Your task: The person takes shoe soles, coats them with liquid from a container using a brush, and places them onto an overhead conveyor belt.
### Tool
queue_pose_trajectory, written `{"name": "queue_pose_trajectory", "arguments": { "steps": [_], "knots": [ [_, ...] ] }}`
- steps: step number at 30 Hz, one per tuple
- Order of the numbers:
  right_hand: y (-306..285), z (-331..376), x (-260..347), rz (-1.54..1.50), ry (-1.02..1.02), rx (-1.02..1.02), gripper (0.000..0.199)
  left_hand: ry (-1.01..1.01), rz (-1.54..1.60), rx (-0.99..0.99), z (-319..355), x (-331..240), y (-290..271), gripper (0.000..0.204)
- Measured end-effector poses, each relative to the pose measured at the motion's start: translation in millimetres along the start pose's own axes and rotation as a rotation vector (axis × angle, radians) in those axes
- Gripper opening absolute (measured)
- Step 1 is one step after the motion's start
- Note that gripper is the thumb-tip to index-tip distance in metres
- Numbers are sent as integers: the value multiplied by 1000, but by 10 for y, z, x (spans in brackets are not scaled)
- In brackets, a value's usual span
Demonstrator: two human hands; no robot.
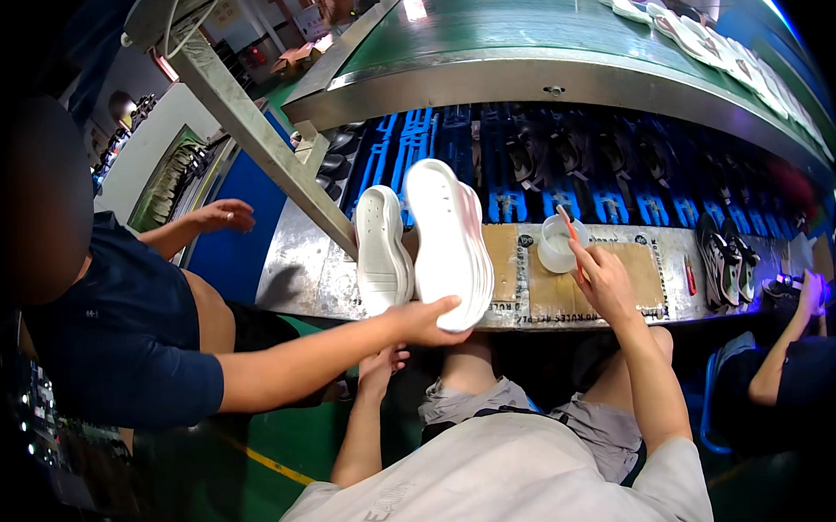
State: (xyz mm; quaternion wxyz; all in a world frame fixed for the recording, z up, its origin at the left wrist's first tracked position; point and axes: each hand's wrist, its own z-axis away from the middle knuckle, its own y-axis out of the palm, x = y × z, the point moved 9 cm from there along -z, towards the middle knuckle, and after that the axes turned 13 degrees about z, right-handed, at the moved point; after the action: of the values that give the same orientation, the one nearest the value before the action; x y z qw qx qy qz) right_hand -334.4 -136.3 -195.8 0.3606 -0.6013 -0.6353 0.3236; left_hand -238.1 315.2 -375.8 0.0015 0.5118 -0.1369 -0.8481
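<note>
My right hand (605,280) is closed on a thin brush (572,230) with an orange handle, tilted over a translucent white tub (557,253) on the bench. My left hand (382,363) is low at the bench's front edge, partly hidden by a co-worker's forearm. Its visible fingertips are loosely apart, and I see nothing in them. Just above it, the co-worker's hand (429,323) grips the heel end of a stack of white shoe soles (447,251). More white soles (383,248) lie to the left of that stack.
Brown cardboard (612,289) covers part of the metal bench. A red-handled tool (690,276) and dark shoes (727,264) lie to the right. Behind are blue racks (506,205) and a green conveyor (483,24). A metal post (257,129) slants down at left; another worker's hand (811,293) is at far right.
</note>
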Motion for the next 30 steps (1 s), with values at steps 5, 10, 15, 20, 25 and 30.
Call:
{"name": "queue_pose_trajectory", "arguments": {
  "steps": [5,10,15,20,25,30],
  "knots": [
    [102,-35,-88,-36,-4,-35,41,89,-466,102,222,-202,592,29],
    [30,-124,-55,-48,-4,-30,32,616,-684,-66,490,-1117,1257,27],
    [67,-89,-129,0,49,-60,29,831,-782,-9,620,-1665,1701,24],
    [19,-124,-133,-16,117,-107,30,1137,-1088,-221,482,-1977,1908,30],
    [-219,-129,-270,-308,301,-263,22,821,-1231,-246,-122,-1958,1949,51],
    [-442,-123,-490,-509,520,-181,16,680,-1246,-207,-594,-1915,1778,42]
  ]
}}
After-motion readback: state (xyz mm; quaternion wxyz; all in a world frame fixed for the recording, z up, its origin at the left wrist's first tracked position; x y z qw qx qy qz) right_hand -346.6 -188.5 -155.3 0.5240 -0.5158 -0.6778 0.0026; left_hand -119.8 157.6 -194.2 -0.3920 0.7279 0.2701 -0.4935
